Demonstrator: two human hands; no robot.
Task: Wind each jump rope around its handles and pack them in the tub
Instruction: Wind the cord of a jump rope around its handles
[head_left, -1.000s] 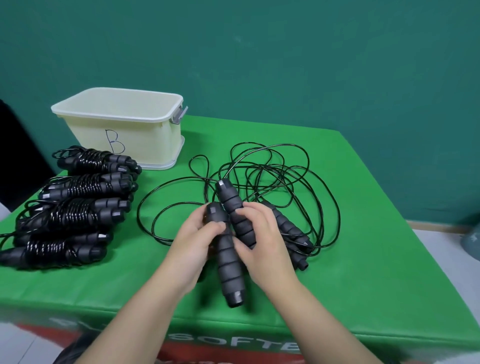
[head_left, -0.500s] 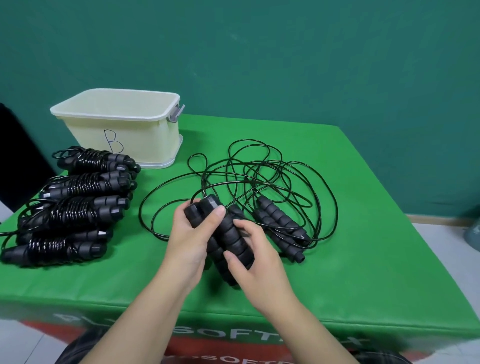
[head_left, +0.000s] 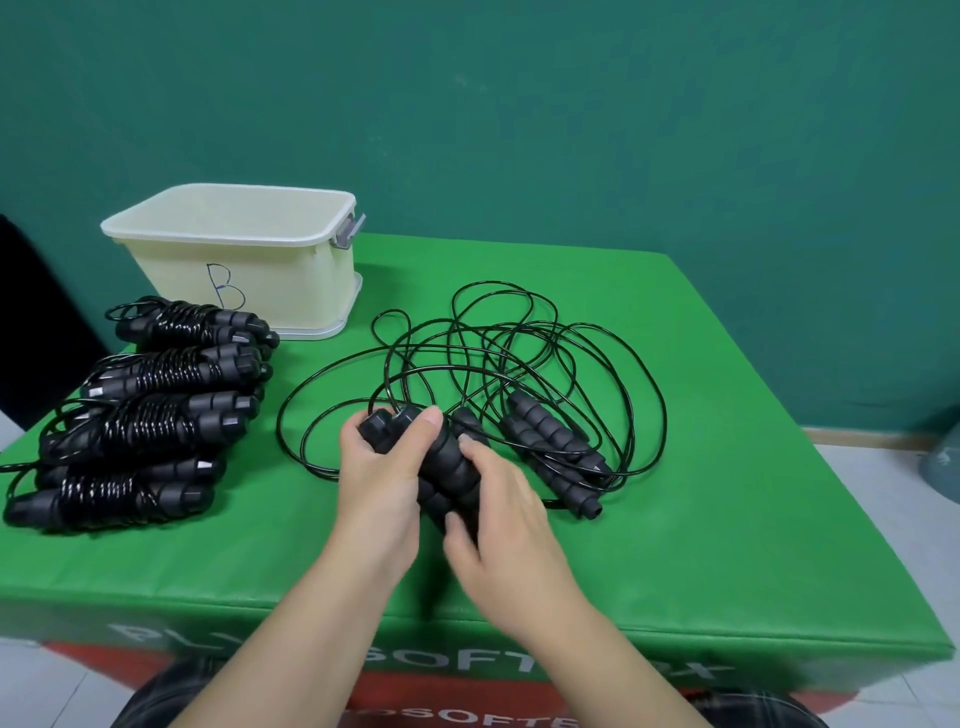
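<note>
Both hands hold a pair of black ribbed handles (head_left: 447, 467) side by side near the table's middle. My left hand (head_left: 382, 467) grips their upper ends, thumb across the top. My right hand (head_left: 498, 514) wraps the lower ends from the right. Their thin black rope (head_left: 332, 374) lies in loose loops on the green table. A second unwound rope's handles (head_left: 556, 457) lie just right of my hands amid tangled loops (head_left: 519, 332). The cream tub (head_left: 234, 260), marked "B", stands at the back left.
Several wound jump ropes (head_left: 150, 410) are stacked in a row on the left, in front of the tub. The green padded table (head_left: 727, 519) ends close to my body and drops off on the right. A teal wall stands behind.
The two handles, crossed a second ago, have been brought together parallel. Both hands shifted slightly left and now clasp the pair as one bundle.
</note>
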